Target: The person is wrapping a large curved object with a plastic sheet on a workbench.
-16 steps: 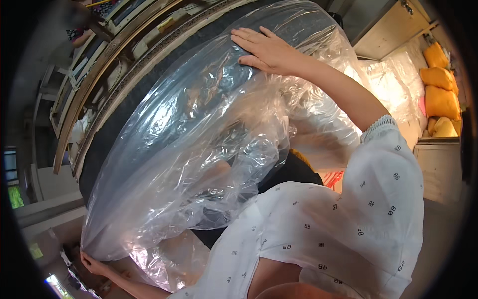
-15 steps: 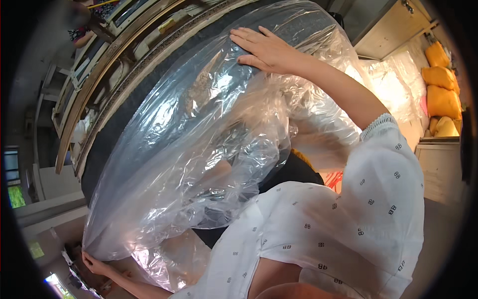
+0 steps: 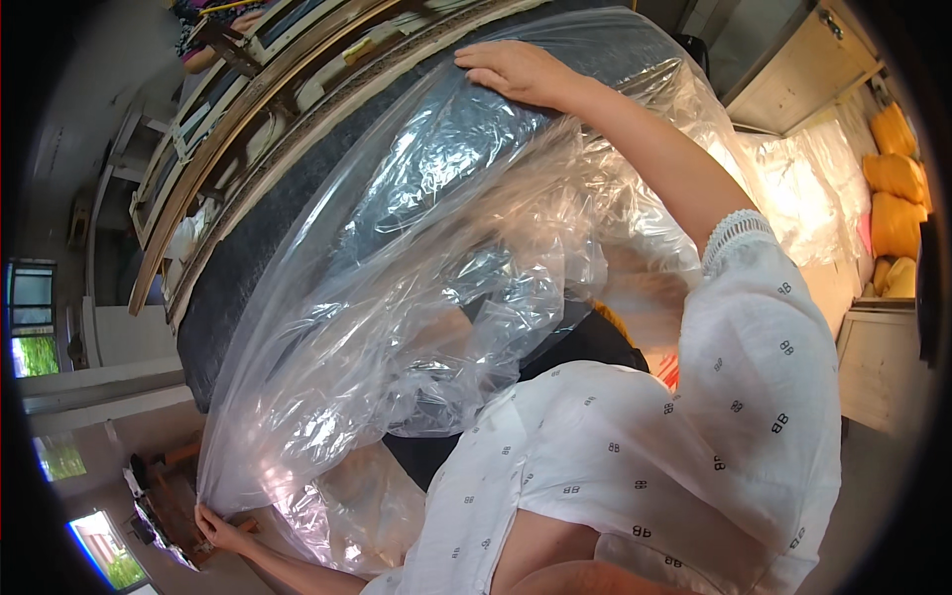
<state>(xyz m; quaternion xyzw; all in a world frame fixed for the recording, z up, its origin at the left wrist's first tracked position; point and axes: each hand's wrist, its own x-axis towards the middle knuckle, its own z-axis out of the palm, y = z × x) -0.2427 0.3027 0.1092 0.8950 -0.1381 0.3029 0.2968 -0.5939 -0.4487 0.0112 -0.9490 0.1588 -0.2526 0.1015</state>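
Observation:
A large sheet of clear plastic film (image 3: pixel 436 169), creased and glossy, spreads over a dark table top (image 3: pixel 233 288) and hangs down over my lap. At the lower left, my left hand (image 3: pixel 223 528) pinches the film's corner between closed fingers and holds it out past the table's end. On the far side, my right hand (image 3: pixel 521 74) lies palm down on the film, its fingers stretched out near the table's far edge. The film bunches in loose folds between my two arms.
Beyond the table stands a long wooden frame (image 3: pixel 213 139) with metal parts, and part of another person (image 3: pixel 203 50) shows behind it. Orange bundles (image 3: pixel 892 178) are stacked at the right, near a pale cabinet (image 3: pixel 808 74) and more heaped plastic (image 3: pixel 813 188).
The film's left edge has drawn inward, baring more dark table top. My right hand's fingers have come closer together. My left hand keeps its pinch on the corner, and the view has shifted slightly.

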